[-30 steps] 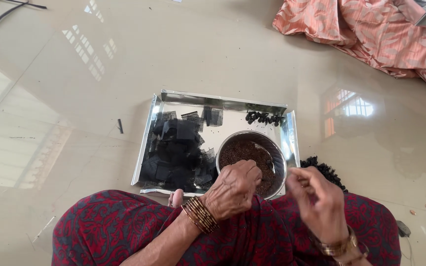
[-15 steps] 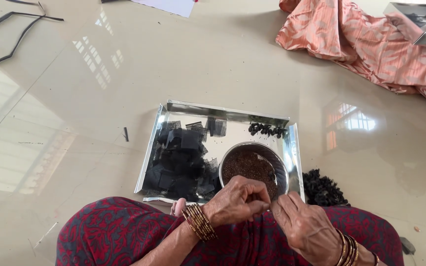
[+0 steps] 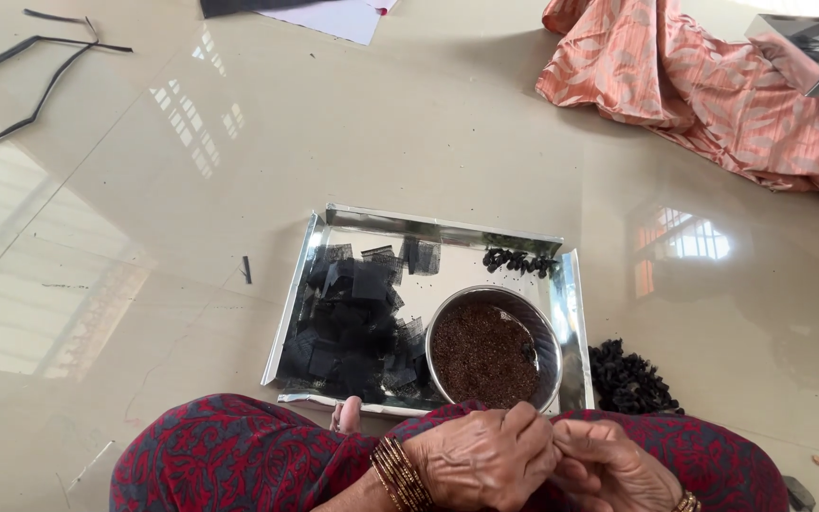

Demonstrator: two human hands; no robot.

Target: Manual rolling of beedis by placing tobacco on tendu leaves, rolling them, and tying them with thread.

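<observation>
While seated on the glossy beige tiled floor (image 3: 191, 313), with lap covered in dark red patterned cloth (image 3: 239, 465): left hand (image 3: 485, 460) and right hand (image 3: 613, 466) brought together fingertip to fingertip low in the head view, just short of the near rim of the shiny rectangular steel tray (image 3: 315, 246). Fingers of both hands curled and pressed together as if pinching something small; item between them hidden, so cannot tell what is pinched. Stack of thin gold bangles (image 3: 398, 474) on the left wrist. Inside the tray, near right: round steel bowl of fine dark brown seeds (image 3: 485, 356), just beyond the hands. Inside the tray, left: loose heap of black square mesh pieces (image 3: 353, 322). Along the far right edge: short row of small black bundles (image 3: 520, 261). On the floor just right of the tray: pile of black bundles (image 3: 629, 379). Far right: crumpled salmon-pink printed cloth (image 3: 703, 85).
</observation>
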